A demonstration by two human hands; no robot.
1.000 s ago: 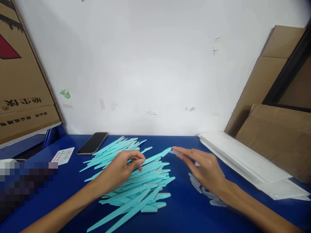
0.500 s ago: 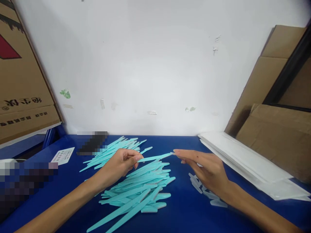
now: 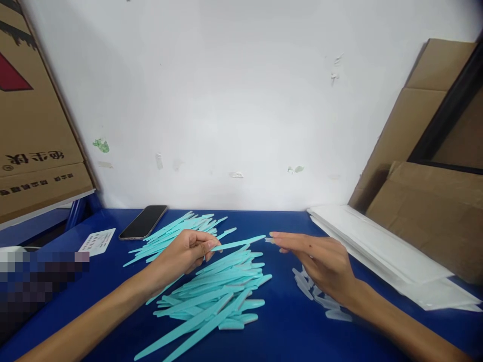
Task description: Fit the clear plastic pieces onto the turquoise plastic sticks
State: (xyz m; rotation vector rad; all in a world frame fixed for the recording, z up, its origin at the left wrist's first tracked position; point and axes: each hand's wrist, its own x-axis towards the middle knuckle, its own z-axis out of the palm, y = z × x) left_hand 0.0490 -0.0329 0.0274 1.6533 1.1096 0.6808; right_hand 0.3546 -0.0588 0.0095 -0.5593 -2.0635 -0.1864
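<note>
My left hand [image 3: 186, 254] pinches one teal plastic stick [image 3: 237, 243] by its near end and holds it level above a loose pile of teal sticks [image 3: 217, 291] on the blue table [image 3: 279, 327]. My right hand [image 3: 317, 259] reaches toward the stick's tip, its fingertips closed on a small clear plastic cap [image 3: 268, 240]. A narrow gap separates the cap from the stick's tip. Several more clear caps [image 3: 320, 299] lie under and beside my right wrist. A second heap of teal sticks [image 3: 177, 229] lies behind my left hand.
A black phone [image 3: 143, 222] and a white card [image 3: 97, 241] lie at the back left. A printed cardboard box [image 3: 35, 125] leans at the left. White flat sheets [image 3: 377, 249] and brown cardboard [image 3: 433, 216] fill the right side. A white wall stands behind.
My left hand lifted the teal stick off the pile and drew it a little to the left. Its tip, which met the cap at my right fingertips, now sits just apart from it.
</note>
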